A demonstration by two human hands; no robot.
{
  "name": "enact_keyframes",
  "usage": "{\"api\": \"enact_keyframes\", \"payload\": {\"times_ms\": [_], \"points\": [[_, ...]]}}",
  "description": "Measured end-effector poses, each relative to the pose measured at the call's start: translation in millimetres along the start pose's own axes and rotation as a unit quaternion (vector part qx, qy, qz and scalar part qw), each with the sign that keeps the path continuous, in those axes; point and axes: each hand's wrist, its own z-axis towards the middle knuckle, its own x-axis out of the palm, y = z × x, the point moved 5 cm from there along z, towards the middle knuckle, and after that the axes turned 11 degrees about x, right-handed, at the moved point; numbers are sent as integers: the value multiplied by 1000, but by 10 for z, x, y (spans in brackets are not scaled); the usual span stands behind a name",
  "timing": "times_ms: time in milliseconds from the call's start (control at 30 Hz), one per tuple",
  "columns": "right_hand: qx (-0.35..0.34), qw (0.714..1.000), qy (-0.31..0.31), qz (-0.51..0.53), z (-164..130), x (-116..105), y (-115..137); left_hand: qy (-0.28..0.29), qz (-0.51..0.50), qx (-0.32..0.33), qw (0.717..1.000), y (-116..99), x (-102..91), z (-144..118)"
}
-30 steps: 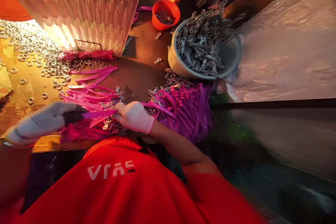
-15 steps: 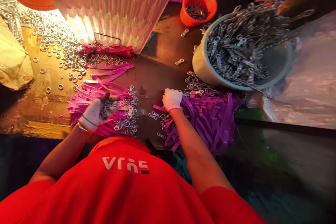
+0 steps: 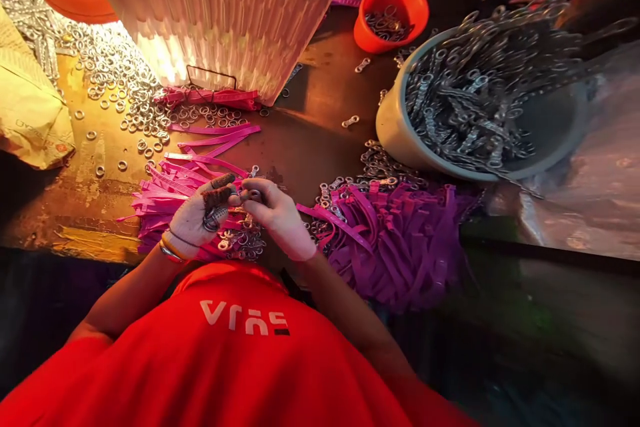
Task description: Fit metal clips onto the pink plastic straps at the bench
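Observation:
Both my hands wear white gloves and meet over a pile of pink straps with metal rings (image 3: 195, 193). My left hand (image 3: 200, 217) cups several small metal rings in its palm, its fingertips dark with grime. My right hand (image 3: 277, 213) pinches a small metal ring or clip against the left fingertips. A heap of purple straps (image 3: 395, 240) lies just to the right of my right wrist.
A grey basin (image 3: 400, 137) full of metal clips stands at the right, an orange scoop (image 3: 390, 13) with rings behind it. Loose metal rings (image 3: 115, 80) are scattered at the back left. A pleated lampshade (image 3: 225, 7) hangs over the table; a crumpled bag (image 3: 30, 113) lies left.
My right hand left the purple straps and came left to meet my left hand. The left hand stayed over the pink straps with the rings in it.

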Motion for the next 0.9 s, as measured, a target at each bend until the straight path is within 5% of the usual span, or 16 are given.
{"api": "enact_keyframes", "payload": {"times_ms": [200, 367, 567, 733, 900], "points": [[20, 995, -73, 69, -109, 177, 34, -13, 122, 115, 986, 17, 119, -20], [25, 995, -89, 48, -115, 91, -49, -35, 314, 234, 919, -118, 97, -40], [7, 997, -71, -38, -117, -22, -57, 125, 434, 170, 876, -44, 156, -34], [-108, 965, -107, -216, -131, 0, 19, 143, 365, 136, 910, 108, 157, -5], [-66, 887, -122, -441, -106, 149, 117, 89, 283, 93, 950, 191, 68, 97]]}}
